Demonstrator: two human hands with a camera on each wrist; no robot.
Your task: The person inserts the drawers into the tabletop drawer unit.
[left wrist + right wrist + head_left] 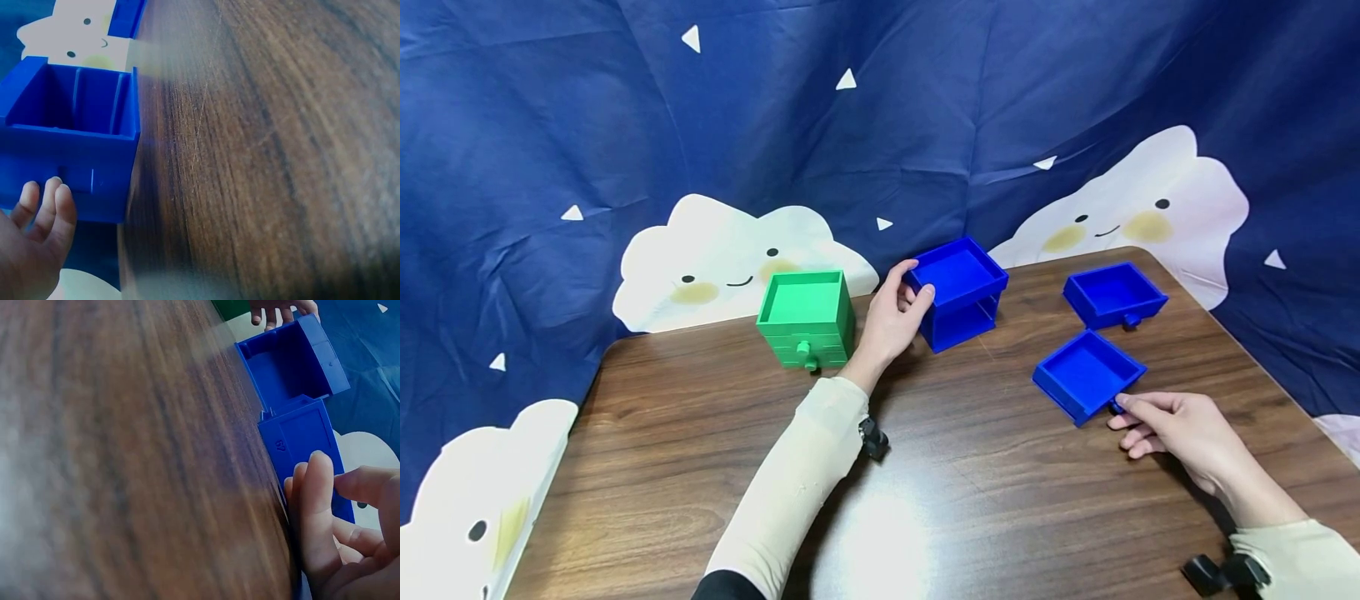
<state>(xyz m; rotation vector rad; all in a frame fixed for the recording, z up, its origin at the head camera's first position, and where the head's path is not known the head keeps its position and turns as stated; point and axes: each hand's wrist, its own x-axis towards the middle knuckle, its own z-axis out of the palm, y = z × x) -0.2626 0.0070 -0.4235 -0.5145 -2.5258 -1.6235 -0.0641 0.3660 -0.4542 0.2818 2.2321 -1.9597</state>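
Observation:
My left hand [891,321] grips the left side of a blue cabinet [957,275], thumb and fingers at its shallow top tray. The cabinet's open front shows a hollow inside, also seen in the left wrist view, where several fingertips rest on the cabinet's side [69,169]. Between thumb and fingers, my right hand [1187,437] pinches the small knob of a blue drawer [1086,375]. In the right wrist view, the drawer front [303,437] bears a small raised mark, and my fingers hide the knob.
A second blue drawer [1116,292] with a knob sits behind the held one, near the table's right edge. Left of the cabinet stands a green cabinet [805,312] with knobbed drawers. A dark blue curtain [917,125] with cloud prints hangs behind the wooden table [685,450].

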